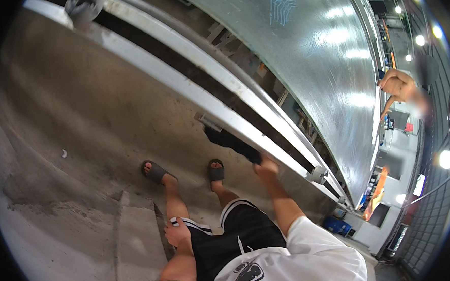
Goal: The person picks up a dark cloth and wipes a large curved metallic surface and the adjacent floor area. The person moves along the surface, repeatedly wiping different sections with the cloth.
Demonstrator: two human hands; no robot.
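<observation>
My left hand (177,233) rests at my left thigh, its fingers curled on the striped hem of my black shorts (230,232). My right hand (264,165) is closed on the end of a long black object (230,140), perhaps cloth, beside the white metal rail (176,89). A small metal piece (209,122) sits at the far end of the black object, partly under the rail.
A wide, shiny metal surface (312,49) extends beyond the rails, with round fittings (318,174) on them. Another person (397,85) leans at its far edge. My sandalled feet stand on the concrete floor (91,122). A blue barrel (336,225) is at the right.
</observation>
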